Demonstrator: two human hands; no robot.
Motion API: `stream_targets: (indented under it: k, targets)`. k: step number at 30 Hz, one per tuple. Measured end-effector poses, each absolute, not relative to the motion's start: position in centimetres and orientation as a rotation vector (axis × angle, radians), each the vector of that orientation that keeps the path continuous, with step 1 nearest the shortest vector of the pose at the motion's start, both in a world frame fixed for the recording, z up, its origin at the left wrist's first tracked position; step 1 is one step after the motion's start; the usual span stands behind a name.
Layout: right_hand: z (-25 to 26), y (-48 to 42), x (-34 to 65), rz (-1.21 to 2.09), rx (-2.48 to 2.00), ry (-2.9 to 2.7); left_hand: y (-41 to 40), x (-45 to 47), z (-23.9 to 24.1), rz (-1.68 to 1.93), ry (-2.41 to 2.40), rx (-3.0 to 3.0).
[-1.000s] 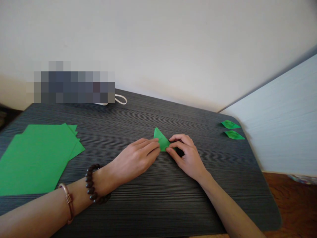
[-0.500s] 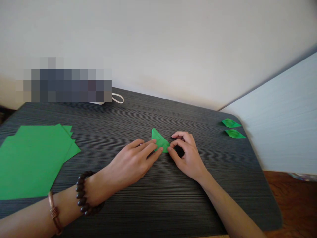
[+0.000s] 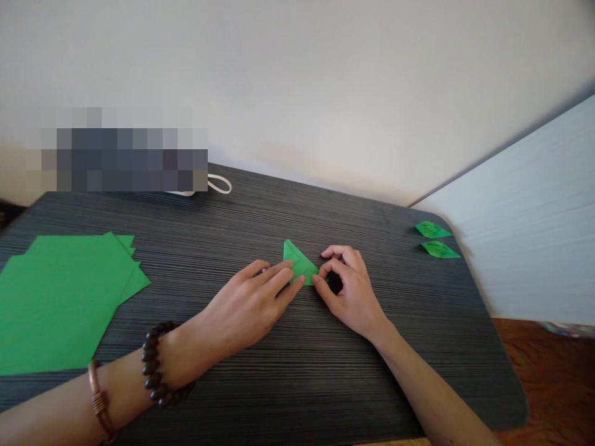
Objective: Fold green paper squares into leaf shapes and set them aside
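A small folded piece of green paper (image 3: 297, 259) lies on the dark striped table (image 3: 288, 371) at its middle, one pointed corner sticking up toward the wall. My left hand (image 3: 253, 303) lies flat with its fingers stretched out, the fingertips pressing the paper's left side down. My right hand (image 3: 348, 291) is curled, thumb and forefinger pinching the paper's right end. A bead bracelet and a copper bangle sit on my left wrist.
A stack of green paper sheets (image 3: 60, 297) lies at the table's left. Two finished green folded pieces (image 3: 434, 238) rest at the far right corner, next to a pale blue panel (image 3: 534, 229). A white loop (image 3: 218, 184) lies by the wall.
My left forearm has slid a little to the left and back. Both hands stay on the folded paper, my right fingers shifting slightly at its right end.
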State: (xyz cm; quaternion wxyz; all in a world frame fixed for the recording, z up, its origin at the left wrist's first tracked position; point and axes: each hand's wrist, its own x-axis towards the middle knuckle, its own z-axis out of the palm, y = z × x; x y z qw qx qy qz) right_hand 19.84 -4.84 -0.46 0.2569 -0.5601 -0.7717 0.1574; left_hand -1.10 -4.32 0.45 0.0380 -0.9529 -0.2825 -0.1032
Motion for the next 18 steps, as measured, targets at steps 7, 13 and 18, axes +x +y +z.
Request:
stream_targets:
  k: [7,13,18]
  targets:
    - [-0.53,-4.77,19.86,0.426,-1.508,-2.097,-4.32,-0.99,0.45,-0.285,-0.885,-2.923]
    - [-0.51,-4.72,19.81,0.433,-1.515,-2.103,-4.47,-0.92,0.49,-0.26,-0.884,-2.927]
    - [-0.35,-4.7,19.72,0.436,-1.529,-2.115,-4.55,-0.68,0.71,-0.277,-0.938,-2.95]
